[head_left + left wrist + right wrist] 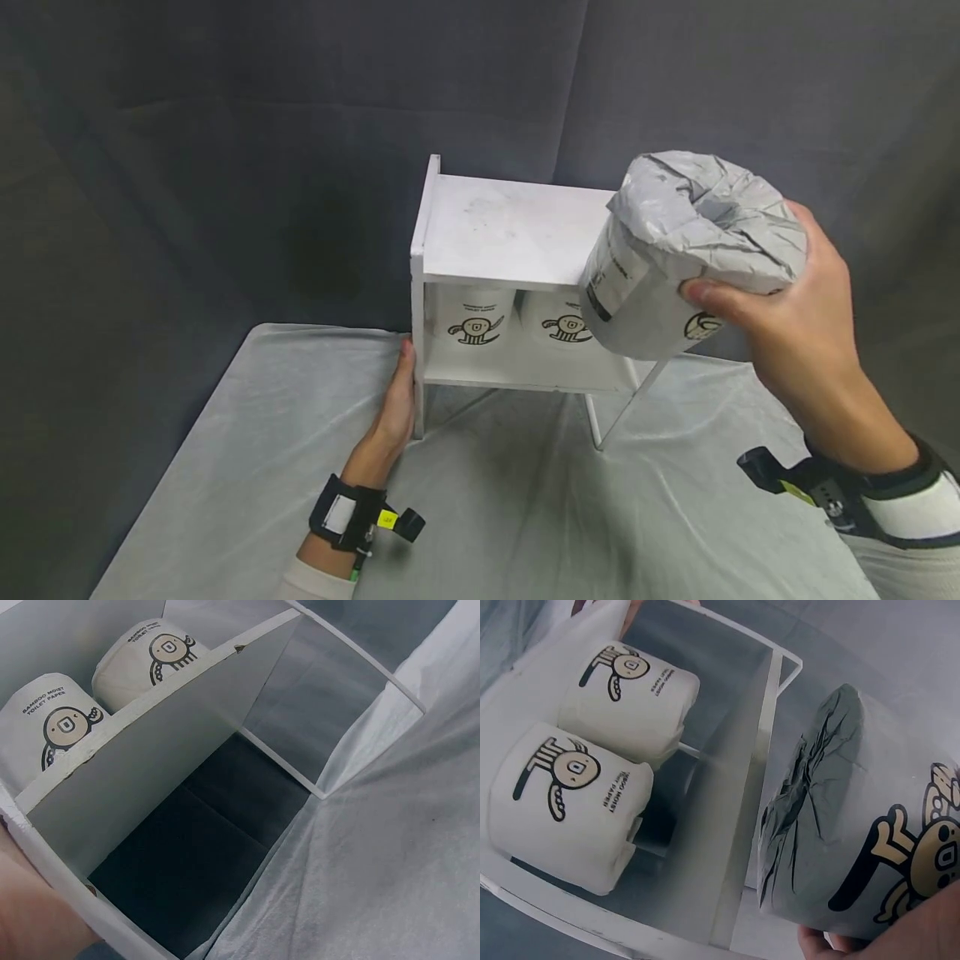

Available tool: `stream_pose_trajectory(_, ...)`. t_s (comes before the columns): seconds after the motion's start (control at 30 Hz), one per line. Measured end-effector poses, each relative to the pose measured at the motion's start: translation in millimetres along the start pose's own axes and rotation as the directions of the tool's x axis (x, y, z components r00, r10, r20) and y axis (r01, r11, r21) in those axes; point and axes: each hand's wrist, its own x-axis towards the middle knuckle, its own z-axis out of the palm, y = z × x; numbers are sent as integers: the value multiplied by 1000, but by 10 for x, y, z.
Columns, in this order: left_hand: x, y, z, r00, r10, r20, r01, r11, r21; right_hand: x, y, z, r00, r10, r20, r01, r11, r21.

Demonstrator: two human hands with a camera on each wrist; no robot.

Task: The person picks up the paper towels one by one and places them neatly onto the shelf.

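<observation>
My right hand grips a wrapped toilet paper roll, thumb across its near side. Held in the air, the roll is tilted, its crumpled, hollowed end facing up, and it overlaps the right front of a small white shelf. Two more wrapped rolls, a left one and a right one, stand side by side under the shelf's top board, cartoon prints facing out. "Toilet paper" is legible on the left roll in the left wrist view. Along the shelf's left side panel lies my left hand, fingers extended against it.
The shelf stands on a table under a pale grey cloth. Thin white wire legs support its right side, and its left panel reaches down to the cloth. A dark grey curtain hangs behind the table.
</observation>
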Motion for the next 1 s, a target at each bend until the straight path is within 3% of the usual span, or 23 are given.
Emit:
stream_pose_trajectory(0.5,-24,15,-37,1000,-22,-10,22,1000,9,332,-170,361,999,-1,41,-3,995,101)
stream_pose_trajectory(0.73,-44,9,-30,1000,-13,-2,14,1000,15,535,-196,575,998,17,61,-29,977,213)
stream_pose_trajectory(1.0,-35,7,-19,1000,1,3,-1,1000,10,677,-250,770,995,39,90,-56,977,204)
